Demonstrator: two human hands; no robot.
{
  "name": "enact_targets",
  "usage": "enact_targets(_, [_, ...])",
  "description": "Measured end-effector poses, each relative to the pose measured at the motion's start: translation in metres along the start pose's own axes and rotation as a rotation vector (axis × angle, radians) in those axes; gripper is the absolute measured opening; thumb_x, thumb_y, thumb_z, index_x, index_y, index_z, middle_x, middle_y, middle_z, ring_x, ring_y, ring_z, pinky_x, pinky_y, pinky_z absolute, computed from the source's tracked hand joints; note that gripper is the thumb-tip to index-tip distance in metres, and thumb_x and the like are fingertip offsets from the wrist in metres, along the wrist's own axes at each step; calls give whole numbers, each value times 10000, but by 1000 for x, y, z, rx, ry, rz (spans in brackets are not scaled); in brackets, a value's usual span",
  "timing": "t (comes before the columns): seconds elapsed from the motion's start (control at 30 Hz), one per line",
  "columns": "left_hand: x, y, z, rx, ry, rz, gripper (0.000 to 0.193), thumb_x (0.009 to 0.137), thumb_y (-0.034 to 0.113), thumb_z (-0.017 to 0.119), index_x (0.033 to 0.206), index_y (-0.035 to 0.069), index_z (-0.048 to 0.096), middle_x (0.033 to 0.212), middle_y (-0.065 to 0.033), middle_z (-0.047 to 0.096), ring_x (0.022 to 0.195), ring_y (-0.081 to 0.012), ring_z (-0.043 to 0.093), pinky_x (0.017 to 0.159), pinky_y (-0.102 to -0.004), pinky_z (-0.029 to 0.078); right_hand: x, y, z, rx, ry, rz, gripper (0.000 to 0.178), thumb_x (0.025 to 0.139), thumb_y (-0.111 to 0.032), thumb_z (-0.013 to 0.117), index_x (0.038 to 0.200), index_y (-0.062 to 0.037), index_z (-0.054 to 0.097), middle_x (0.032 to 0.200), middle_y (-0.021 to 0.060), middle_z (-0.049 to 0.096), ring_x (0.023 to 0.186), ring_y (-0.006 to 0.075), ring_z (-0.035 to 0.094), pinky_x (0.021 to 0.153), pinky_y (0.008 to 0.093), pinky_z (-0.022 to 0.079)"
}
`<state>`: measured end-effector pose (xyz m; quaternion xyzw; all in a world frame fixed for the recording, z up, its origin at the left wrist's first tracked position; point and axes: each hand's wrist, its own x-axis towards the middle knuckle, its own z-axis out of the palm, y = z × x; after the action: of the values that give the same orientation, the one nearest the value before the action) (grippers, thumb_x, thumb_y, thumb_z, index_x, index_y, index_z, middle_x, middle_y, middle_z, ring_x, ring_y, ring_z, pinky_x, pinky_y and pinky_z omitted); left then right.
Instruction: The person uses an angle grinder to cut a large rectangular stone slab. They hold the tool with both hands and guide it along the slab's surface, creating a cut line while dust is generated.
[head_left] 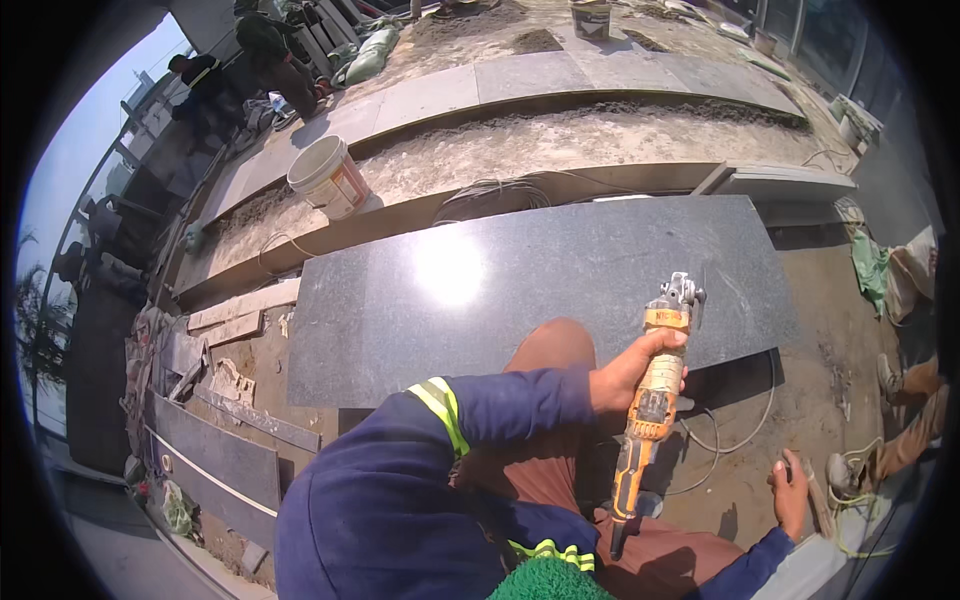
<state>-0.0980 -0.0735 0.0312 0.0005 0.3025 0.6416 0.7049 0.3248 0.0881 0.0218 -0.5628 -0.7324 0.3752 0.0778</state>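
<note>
My left hand (637, 374) is closed around the taped body of an orange and black angle grinder (650, 425). The grinder's metal head (682, 290) points away from me, above the right part of a large dark grey stone slab (560, 270). Its tail hangs down over my brown trousers. Whether a disc is fitted I cannot make out clearly. Low on the right, my right hand (788, 495) has its fingers partly bent and apart, with nothing visible in them. It is beside a narrow wooden piece (820, 498). My knee (555, 345) overlaps the slab's near edge.
A white bucket (330, 180) stands beyond the slab. Coiled cable (490, 198) lies at its far edge, and a grey cord (715, 440) loops near the grinder. Smaller slabs (225, 450) lie left. Another person's leg (915, 410) shows right; people (275, 55) are at the back left.
</note>
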Motion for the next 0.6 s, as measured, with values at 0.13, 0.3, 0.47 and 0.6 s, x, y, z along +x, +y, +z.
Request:
enact_targets(0.13, [6, -7, -25, 19, -40, 9, 549, 887, 458, 762, 1236, 111, 518, 904, -84, 667, 744, -202, 710, 646, -398, 629, 31, -24, 34, 87, 45, -78, 483, 1081, -394, 597, 1367, -6, 636, 990, 92, 680, 825, 158, 637, 731, 300, 507])
enact_targets(0.3, [14, -16, -28, 13, -21, 34, 524, 876, 456, 762, 1178, 94, 532, 845, -66, 661, 641, -181, 685, 532, -365, 599, 48, -95, 54, 598, -113, -392, 444, 1105, -404, 569, 1313, -20, 649, 988, 70, 673, 836, 129, 636, 720, 279, 499])
enact_targets(0.47, [19, -14, -31, 19, -58, 86, 492, 884, 437, 747, 1148, 77, 540, 843, -69, 660, 622, -179, 675, 509, -360, 586, 17, -183, 108, 447, -297, -508, 439, 1104, -408, 588, 1308, -19, 585, 1118, 98, 644, 914, 149, 647, 789, 297, 506])
enact_targets(0.6, [14, -11, -12, -23, -28, 118, 492, 888, 420, 744, 1154, 59, 542, 834, -81, 639, 611, -187, 657, 503, -358, 584, -14, -193, 158, 466, -398, -479, 539, 1102, -330, 604, 1505, -41, 393, 1236, 128, 603, 1019, 165, 643, 857, 311, 517])
